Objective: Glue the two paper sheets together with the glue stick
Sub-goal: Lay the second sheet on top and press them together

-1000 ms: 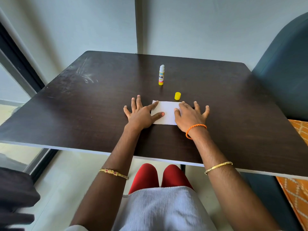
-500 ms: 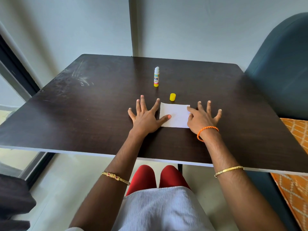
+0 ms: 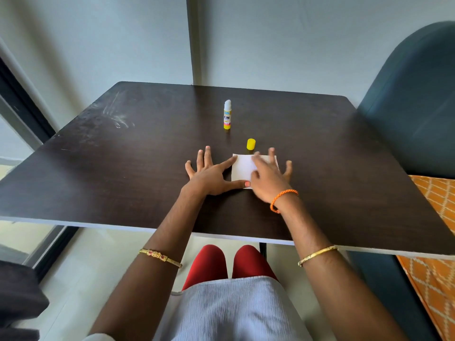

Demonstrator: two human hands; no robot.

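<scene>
A small white paper (image 3: 242,167) lies flat on the dark table (image 3: 123,168); I cannot tell whether it is one sheet or two stacked. My left hand (image 3: 209,172) lies flat with spread fingers, its index finger and thumb touching the paper's left edge. My right hand (image 3: 267,177) rests flat over the paper's right part, fingers straight and slightly blurred. An uncapped glue stick (image 3: 227,114) stands upright farther back. Its yellow cap (image 3: 251,144) lies just behind the paper.
A dark teal chair back (image 3: 413,107) rises at the right, with an orange patterned cushion (image 3: 433,217) beside the table edge. A wall stands close behind the table. Dark fabric (image 3: 17,303) sits at the lower left.
My right hand slid off the paper's right edge half a second ago and has now moved back left over it. My left hand stays at the left edge.
</scene>
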